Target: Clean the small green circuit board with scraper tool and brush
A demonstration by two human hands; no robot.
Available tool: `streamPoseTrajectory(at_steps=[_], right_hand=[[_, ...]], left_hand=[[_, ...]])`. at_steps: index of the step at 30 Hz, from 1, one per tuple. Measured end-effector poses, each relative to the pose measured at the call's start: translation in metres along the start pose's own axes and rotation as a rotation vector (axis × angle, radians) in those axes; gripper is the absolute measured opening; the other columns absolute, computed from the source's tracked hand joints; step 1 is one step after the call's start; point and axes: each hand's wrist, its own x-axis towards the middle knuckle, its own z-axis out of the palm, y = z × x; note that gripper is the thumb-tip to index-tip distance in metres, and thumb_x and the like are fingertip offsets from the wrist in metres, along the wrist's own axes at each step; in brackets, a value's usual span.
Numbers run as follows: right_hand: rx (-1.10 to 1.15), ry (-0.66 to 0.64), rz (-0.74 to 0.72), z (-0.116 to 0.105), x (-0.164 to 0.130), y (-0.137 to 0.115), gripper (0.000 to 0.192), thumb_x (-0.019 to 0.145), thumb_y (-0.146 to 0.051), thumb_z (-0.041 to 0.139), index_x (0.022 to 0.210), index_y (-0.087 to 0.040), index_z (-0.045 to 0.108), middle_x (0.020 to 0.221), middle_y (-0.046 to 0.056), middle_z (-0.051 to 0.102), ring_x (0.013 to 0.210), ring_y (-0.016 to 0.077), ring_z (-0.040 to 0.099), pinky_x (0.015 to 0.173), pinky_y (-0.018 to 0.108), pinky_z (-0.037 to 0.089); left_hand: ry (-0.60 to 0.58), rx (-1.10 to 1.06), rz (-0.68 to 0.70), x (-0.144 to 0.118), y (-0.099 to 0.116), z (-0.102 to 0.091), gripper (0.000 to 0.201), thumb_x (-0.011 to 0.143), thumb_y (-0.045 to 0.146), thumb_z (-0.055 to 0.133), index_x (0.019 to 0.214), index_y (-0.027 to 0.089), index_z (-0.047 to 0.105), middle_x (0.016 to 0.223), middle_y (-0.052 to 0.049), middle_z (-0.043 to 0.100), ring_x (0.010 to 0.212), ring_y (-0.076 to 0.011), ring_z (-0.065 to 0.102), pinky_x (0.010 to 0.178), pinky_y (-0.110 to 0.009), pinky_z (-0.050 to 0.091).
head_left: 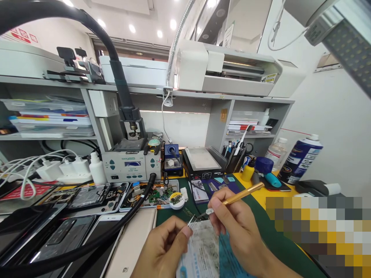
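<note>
From where I stand, the left hand (169,244) is curled in, thumb and fingers pinching silver tweezers (191,221); the right hand (238,221) is closed pen-fashion around a gold-handled tool (243,194). Both tips come together by a small circuit strip (188,212) (whether it's gripped, I can't tell), near a printed sheet (202,247). Left of the strip sits a round white tub (177,206), beside a parts tray (135,209).

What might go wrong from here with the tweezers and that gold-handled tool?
The small circuit board might slip or spin, as the slim tweezers in the left hand offer little grip. The gold-handled tool in the right hand points close to the tweezers' tips, so a slip could scratch the board.
</note>
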Motion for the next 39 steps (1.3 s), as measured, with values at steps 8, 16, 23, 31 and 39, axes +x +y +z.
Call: streamPoseTrajectory(at_steps=[8, 16, 23, 31, 39], right_hand=[[0.057, -0.015, -0.001, -0.0004, 0.0018, 0.0034, 0.039, 0.1, -0.054, 0.051, 0.081, -0.019, 0.051, 0.07, -0.004, 0.045, 0.056, 0.0065, 0.044, 0.053, 0.021, 0.035], [0.084, -0.023, -0.008, -0.001, 0.0011, 0.0029, 0.038, 0.099, -0.051, 0.054, 0.078, -0.019, 0.051, 0.072, -0.004, 0.044, 0.059, 0.0071, 0.045, 0.054, 0.02, 0.037], [0.086, -0.012, -0.009, -0.0006, 0.0007, 0.0057, 0.039, 0.098, -0.052, 0.055, 0.077, -0.019, 0.05, 0.07, -0.004, 0.044, 0.059, 0.008, 0.043, 0.054, 0.022, 0.036], [0.086, -0.013, -0.01, -0.0019, 0.0006, 0.0075, 0.038, 0.099, -0.051, 0.053, 0.078, -0.02, 0.049, 0.068, -0.004, 0.043, 0.06, 0.0091, 0.042, 0.056, 0.023, 0.036], [0.084, -0.012, -0.002, -0.002, 0.0003, 0.0066, 0.038, 0.099, -0.051, 0.054, 0.078, -0.02, 0.049, 0.068, -0.004, 0.042, 0.06, 0.0094, 0.041, 0.056, 0.023, 0.036]], left_hand=[[-0.013, 0.008, 0.011, 0.0006, 0.0005, -0.0006, 0.066, 0.08, 0.082, 0.06, 0.079, 0.016, 0.059, 0.064, 0.004, 0.046, 0.053, -0.0086, 0.033, 0.049, -0.024, 0.02], [-0.038, 0.011, 0.003, -0.0008, 0.0032, -0.0002, 0.066, 0.079, 0.082, 0.06, 0.079, 0.016, 0.058, 0.063, 0.004, 0.043, 0.054, -0.0089, 0.03, 0.049, -0.024, 0.018], [-0.038, 0.027, 0.002, -0.0012, 0.0043, -0.0005, 0.067, 0.078, 0.083, 0.06, 0.078, 0.016, 0.059, 0.063, 0.004, 0.044, 0.055, -0.0095, 0.032, 0.05, -0.024, 0.022], [-0.046, 0.034, -0.007, -0.0015, 0.0048, -0.0003, 0.068, 0.077, 0.085, 0.059, 0.077, 0.016, 0.057, 0.063, 0.005, 0.041, 0.055, -0.0095, 0.03, 0.051, -0.024, 0.019], [-0.062, 0.052, -0.009, -0.0009, 0.0058, -0.0006, 0.07, 0.077, 0.086, 0.057, 0.078, 0.017, 0.056, 0.062, 0.005, 0.038, 0.056, -0.0101, 0.031, 0.052, -0.024, 0.02]])
